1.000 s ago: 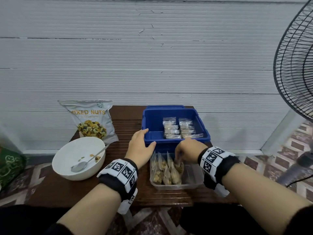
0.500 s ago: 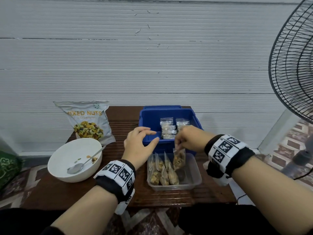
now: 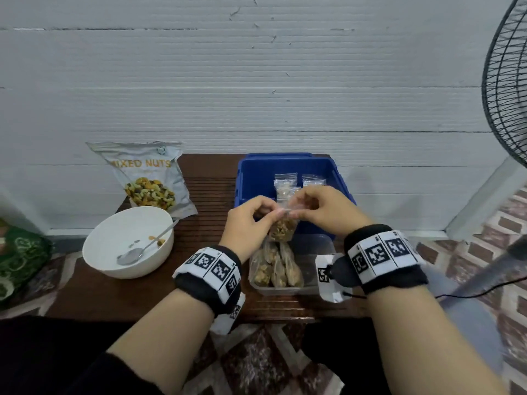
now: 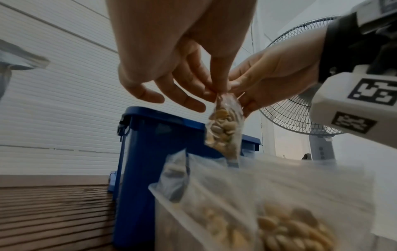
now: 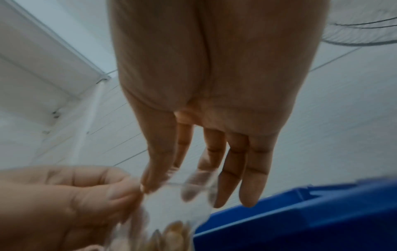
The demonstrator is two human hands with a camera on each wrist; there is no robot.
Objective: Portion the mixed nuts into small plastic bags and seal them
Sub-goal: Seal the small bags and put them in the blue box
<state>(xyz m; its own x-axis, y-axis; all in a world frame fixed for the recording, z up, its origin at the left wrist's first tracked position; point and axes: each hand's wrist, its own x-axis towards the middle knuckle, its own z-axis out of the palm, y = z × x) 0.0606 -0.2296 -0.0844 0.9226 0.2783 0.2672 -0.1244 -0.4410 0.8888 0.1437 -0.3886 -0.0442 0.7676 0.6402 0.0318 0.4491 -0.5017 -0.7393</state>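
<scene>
A small clear bag of nuts (image 3: 283, 228) (image 4: 224, 129) hangs in the air above the clear tub (image 3: 319, 289). My left hand (image 3: 251, 223) (image 4: 214, 88) pinches its top edge from the left. My right hand (image 3: 319, 208) (image 5: 163, 185) pinches the same edge from the right. In the right wrist view the bag's clear top (image 5: 171, 200) spans between both hands. The clear tub holds several filled bags (image 3: 273, 269) (image 4: 290, 225). Behind it the blue bin (image 3: 256, 178) (image 4: 148, 152) (image 5: 300, 220) holds more nut bags (image 3: 285, 183).
A white bowl (image 3: 114, 238) with a spoon (image 3: 142, 249) and a few nuts sits at the left of the brown slatted table (image 3: 128, 295). The Mixed Nuts pouch (image 3: 145, 178) leans on the wall behind it. A standing fan (image 3: 504, 81) is at the right.
My right hand lifted one bag of nuts out of the clear tub. My left hand left the blue bin's rim and came to pinch the bag's top.
</scene>
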